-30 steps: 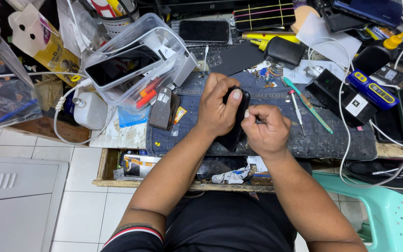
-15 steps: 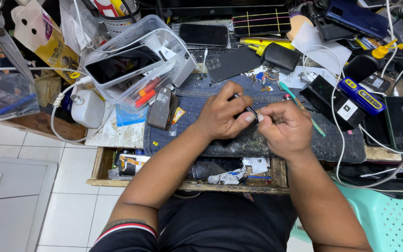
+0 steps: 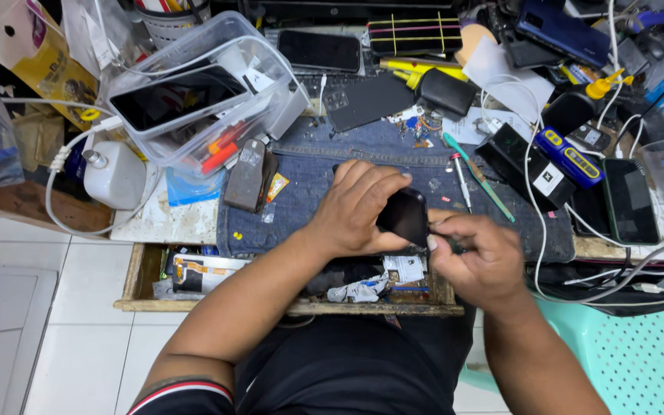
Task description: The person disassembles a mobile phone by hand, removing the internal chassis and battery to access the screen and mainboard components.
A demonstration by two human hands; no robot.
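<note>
We are holding a small black phone (image 3: 405,217) up off the denim cloth (image 3: 309,184) that covers this part of the counter (image 3: 155,219), and the phone sits right between our two hands, close in front of our body. Our left hand (image 3: 355,207) is curled over its left side and top, fingers spread across the upper edge and thumb tucked beneath, so this hand carries the phone and is the one in fuller contact. Our right hand (image 3: 474,253) is closed just to the right and a little nearer to us, its fingertips meeting the phone's lower right edge; it seems pinched on a thin tool, but the tool is mostly hidden, so we cannot tell what it is. The phone's long axis runs roughly away from us and leans slightly to the right, its dark glossy face tilted up toward us. So the edge being worked lies on the side facing the right hand, and the left hand steadies the opposite side. A teal-handled tool (image 3: 476,175) and a slim pen-like tool (image 3: 461,180) lie on the cloth just beyond the right hand, apart from it. A clear plastic tub (image 3: 194,92) stands well off to the left.
</note>
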